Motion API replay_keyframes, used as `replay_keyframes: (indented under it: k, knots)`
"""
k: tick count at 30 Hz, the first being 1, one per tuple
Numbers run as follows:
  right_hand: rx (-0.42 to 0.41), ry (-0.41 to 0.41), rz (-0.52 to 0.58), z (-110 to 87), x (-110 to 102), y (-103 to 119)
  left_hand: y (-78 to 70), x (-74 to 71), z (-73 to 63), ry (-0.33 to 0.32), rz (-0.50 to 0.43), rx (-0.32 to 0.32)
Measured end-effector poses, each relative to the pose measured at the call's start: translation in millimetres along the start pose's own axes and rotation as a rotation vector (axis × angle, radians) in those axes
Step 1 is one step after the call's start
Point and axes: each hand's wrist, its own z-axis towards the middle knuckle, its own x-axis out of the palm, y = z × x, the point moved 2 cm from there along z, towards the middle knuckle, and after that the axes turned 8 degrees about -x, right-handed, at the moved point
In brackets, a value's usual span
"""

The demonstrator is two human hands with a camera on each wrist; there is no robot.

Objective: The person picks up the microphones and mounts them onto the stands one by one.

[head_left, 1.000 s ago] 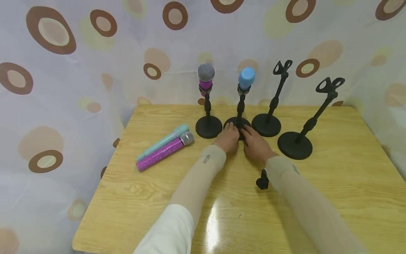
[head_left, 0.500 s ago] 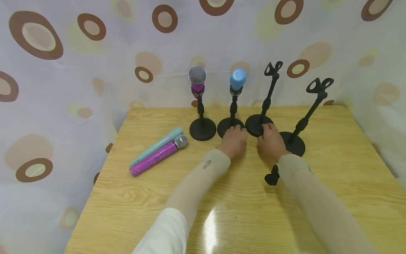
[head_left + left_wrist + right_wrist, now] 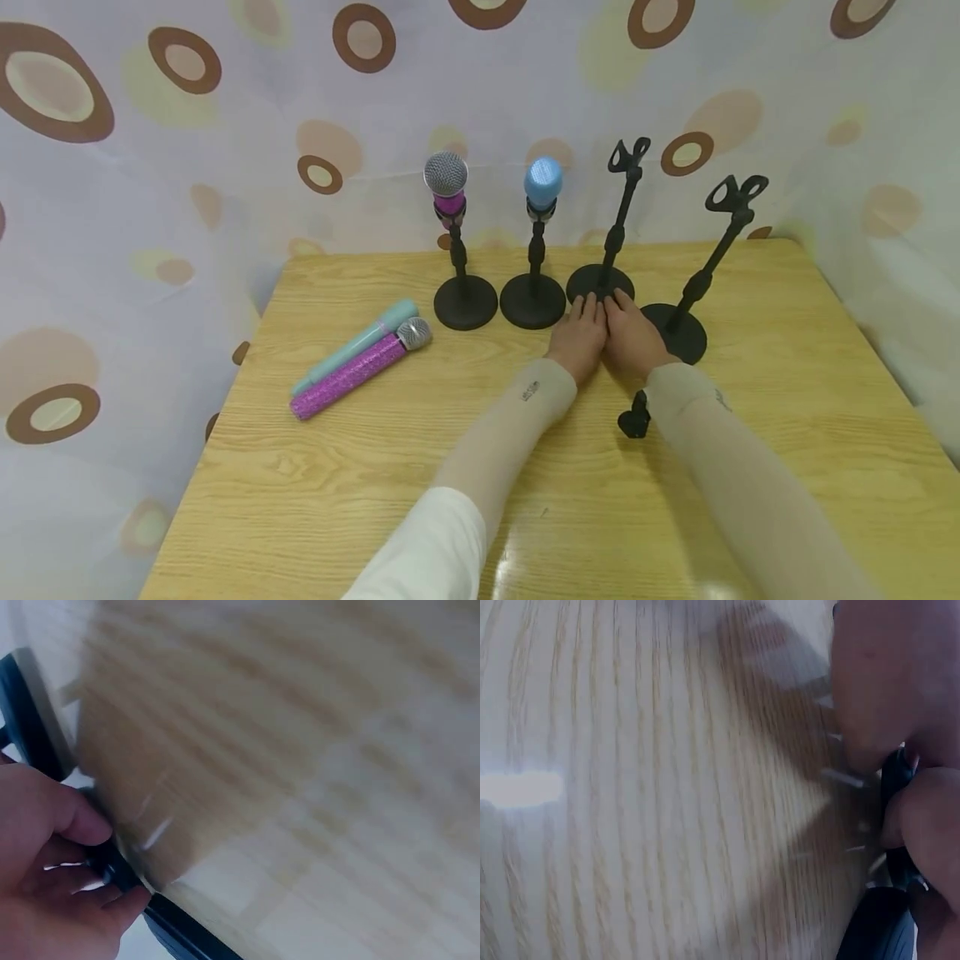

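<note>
Both hands are together at the front of the third black microphone stand [image 3: 615,237], whose clip holds no microphone. My left hand [image 3: 579,340] grips the front left rim of its round base, thumb and fingers at the dark edge in the left wrist view. Close beside it, my right hand [image 3: 636,337] holds the same base at its front right, partly hiding the rim. To the left, a stand [image 3: 536,250] carries a blue-headed microphone [image 3: 543,181]. The leftmost stand [image 3: 459,254] carries a purple microphone with a silver mesh head [image 3: 446,174].
A fourth stand [image 3: 697,287] with a bare clip stands right of my right hand. A loose black microphone clip [image 3: 634,419] lies near my right wrist. Two microphones, one teal [image 3: 352,348] and one glittery purple [image 3: 348,379], lie on the wooden table [image 3: 360,500] at left.
My left hand has moved right from the second stand's base to the third's. My right hand first went from the second stand to the third, where it now meets the left.
</note>
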Motion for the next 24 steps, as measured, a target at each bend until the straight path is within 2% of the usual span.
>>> replay_keyframes:
  k: [8,11,20,24]
  knots:
    - [0.015,-0.022,-0.038,-6.3,-9,15,10.5,3.1,-2.4,-0.052,-0.042,0.047]
    - [0.014,-0.021,-0.061,-10.5,-9,21,12.9,4.3,-8.1,-0.071,-0.048,0.062]
    - [0.016,-0.058,-0.114,-26.7,0,29,11.0,0.4,-31.8,-0.024,-0.046,0.054]
    - [0.031,-0.082,-0.095,-35.2,2,35,8.5,1.2,-39.4,-0.05,-0.042,0.056]
